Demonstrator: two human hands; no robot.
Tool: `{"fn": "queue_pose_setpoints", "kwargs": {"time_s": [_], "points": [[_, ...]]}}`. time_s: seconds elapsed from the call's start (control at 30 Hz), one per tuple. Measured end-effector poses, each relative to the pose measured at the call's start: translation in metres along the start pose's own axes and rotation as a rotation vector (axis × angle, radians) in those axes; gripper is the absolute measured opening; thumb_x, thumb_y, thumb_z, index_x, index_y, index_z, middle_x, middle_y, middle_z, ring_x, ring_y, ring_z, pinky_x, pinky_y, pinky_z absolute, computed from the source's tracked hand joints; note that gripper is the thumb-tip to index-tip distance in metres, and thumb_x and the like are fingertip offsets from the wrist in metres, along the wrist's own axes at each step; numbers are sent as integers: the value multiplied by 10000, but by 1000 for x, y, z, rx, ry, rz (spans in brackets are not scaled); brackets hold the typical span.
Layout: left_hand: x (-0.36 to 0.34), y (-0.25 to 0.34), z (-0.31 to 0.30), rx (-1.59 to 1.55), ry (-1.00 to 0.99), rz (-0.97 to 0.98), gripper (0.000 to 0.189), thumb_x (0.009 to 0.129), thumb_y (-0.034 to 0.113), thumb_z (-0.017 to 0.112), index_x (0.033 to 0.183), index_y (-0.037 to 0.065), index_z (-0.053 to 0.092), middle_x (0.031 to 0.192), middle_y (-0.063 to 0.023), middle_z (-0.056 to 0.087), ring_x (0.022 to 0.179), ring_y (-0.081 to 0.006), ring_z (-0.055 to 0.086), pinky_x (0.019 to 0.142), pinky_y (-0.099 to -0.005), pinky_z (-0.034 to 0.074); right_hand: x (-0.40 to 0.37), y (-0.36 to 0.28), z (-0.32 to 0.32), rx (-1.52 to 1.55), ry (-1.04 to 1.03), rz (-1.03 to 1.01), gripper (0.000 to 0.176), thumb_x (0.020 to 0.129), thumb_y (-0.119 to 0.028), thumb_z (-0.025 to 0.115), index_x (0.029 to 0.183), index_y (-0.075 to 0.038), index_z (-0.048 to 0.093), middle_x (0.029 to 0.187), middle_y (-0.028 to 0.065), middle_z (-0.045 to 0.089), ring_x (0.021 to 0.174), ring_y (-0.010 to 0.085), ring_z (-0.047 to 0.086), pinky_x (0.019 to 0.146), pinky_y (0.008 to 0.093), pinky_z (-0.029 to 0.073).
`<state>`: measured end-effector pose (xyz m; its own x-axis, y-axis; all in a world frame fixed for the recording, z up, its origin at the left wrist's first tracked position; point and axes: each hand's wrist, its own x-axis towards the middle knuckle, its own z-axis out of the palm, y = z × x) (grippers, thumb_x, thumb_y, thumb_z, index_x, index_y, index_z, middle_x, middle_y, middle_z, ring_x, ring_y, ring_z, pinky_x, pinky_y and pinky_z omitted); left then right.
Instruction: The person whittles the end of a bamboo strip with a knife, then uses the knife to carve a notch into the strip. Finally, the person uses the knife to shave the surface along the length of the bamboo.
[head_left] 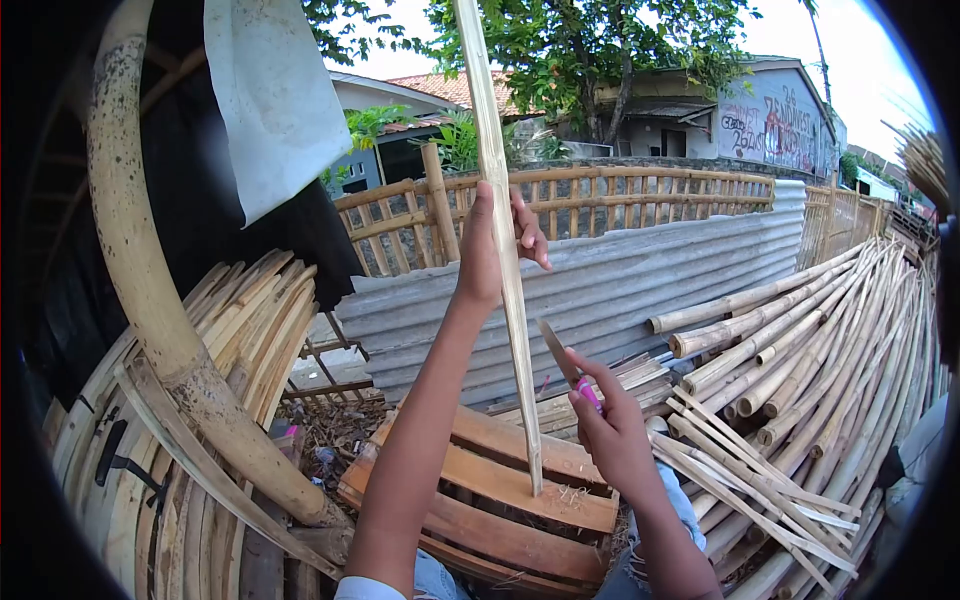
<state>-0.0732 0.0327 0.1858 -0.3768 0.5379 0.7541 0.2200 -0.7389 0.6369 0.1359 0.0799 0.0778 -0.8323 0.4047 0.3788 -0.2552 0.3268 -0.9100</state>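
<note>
A long pale bamboo strip point(512, 300) stands nearly upright in front of me, its lower end on a slatted wooden bench point(480, 480). My left hand point(490, 245) is wrapped round the strip at mid-height, thumb on the near face and fingers behind. Low on the right, my right hand point(610, 425) grips a knife point(556, 352) by its pink handle, blade pointing up and to the left, just right of the strip and apart from it. A few thin shavings point(575, 493) lie on the bench by the strip's foot.
Bamboo poles point(800, 350) and split strips point(760, 480) are piled on the right. Cut slats point(250, 320) stack at the left behind a thick curved bamboo post point(150, 250). Ahead are a corrugated metal sheet point(600, 285) and a bamboo fence point(620, 190).
</note>
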Motion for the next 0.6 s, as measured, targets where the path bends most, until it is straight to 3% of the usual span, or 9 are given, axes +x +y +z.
{"fn": "queue_pose_setpoints", "kwargs": {"time_s": [0.1, 0.2, 0.27, 0.33, 0.5, 0.6], "points": [[9, 25, 3, -17, 62, 6, 514, 941, 603, 311, 907, 100, 412, 623, -44, 432, 506, -188, 528, 479, -310, 503, -6, 3, 6, -8, -19, 3, 426, 941, -127, 504, 1360, -137, 433, 564, 28, 450, 490, 91, 448, 487, 275, 381], [10, 30, -10, -46, -62, -21, 467, 944, 577, 349, 897, 114, 393, 635, -50, 445, 483, -186, 519, 455, -286, 496, -2, 5, 8, 34, -14, 5, 427, 943, -132, 501, 1363, -127, 421, 570, 27, 453, 492, 91, 454, 492, 273, 383], [3, 34, 3, 40, -28, 7, 427, 955, 539, 369, 886, 117, 372, 645, -50, 456, 483, -180, 533, 444, -276, 498, 1, 4, 8, 52, -12, 17, 428, 945, -135, 500, 1364, -123, 415, 573, 24, 453, 494, 89, 454, 493, 271, 382], [0, 36, 15, 258, 112, 95, 402, 966, 506, 375, 892, 110, 361, 644, -42, 452, 511, -175, 564, 464, -285, 516, 2, 1, 7, 62, -30, 58, 430, 948, -138, 496, 1368, -117, 407, 574, 12, 445, 495, 79, 446, 492, 259, 377], [-2, 32, 30, 410, 179, 137, 379, 1006, 413, 329, 900, 60, 415, 688, -43, 502, 596, -161, 605, 549, -284, 542, 3, 5, 10, 111, -14, 29, 423, 952, -127, 497, 1366, -118, 409, 572, -13, 413, 484, 58, 416, 463, 242, 345], [-4, 34, 42, 566, 208, 146, 383, 1003, 421, 339, 930, 54, 423, 687, -32, 505, 636, -146, 609, 599, -276, 540, 2, -5, 9, 263, -33, 50, 401, 969, -121, 450, 1366, -117, 390, 494, -52, 348, 384, 39, 323, 372, 199, 271]]}}
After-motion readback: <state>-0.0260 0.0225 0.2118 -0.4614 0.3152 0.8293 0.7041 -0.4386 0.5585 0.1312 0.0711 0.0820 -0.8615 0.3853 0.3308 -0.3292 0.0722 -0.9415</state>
